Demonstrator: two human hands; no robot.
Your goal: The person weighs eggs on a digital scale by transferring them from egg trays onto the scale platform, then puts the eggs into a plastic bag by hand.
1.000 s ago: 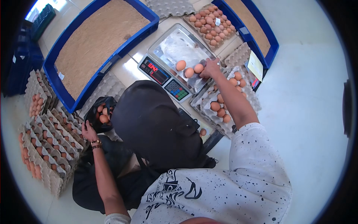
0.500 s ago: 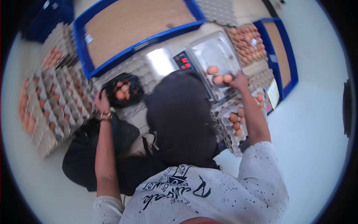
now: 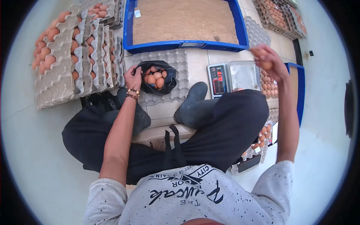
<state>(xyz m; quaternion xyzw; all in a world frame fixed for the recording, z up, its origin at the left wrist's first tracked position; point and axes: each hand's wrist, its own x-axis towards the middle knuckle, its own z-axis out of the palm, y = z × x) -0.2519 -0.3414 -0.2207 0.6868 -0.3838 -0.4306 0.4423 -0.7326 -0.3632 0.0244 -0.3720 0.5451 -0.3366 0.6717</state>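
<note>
My left hand (image 3: pixel 132 78) pinches the left rim of a black plastic bag (image 3: pixel 170 79). The bag's mouth gapes upward and shows several brown eggs (image 3: pixel 151 79) inside. Raised above the right side of the scale, my right hand (image 3: pixel 275 63) is closed around brown eggs (image 3: pixel 267 65); at least two show, slightly blurred. Below it sits the digital scale (image 3: pixel 217 80) with lit red digits. Its metal pan (image 3: pixel 243 75) is partly covered by my knee, and what looks like an egg (image 3: pixel 237 89) peeks out at the pan's near edge.
Stacked egg trays (image 3: pixel 56 88) full of eggs stand at the left. A blue-rimmed crate (image 3: pixel 183 45) with a brown surface lies ahead. More egg trays (image 3: pixel 273 17) are at the far right, others (image 3: pixel 262 140) beside my right thigh. My boots (image 3: pixel 193 101) flank the bag.
My right hand has lifted off the scale pan with eggs in it, up and to the right. My left hand stays at the bag. The view has turned, and my right knee has swung right.
</note>
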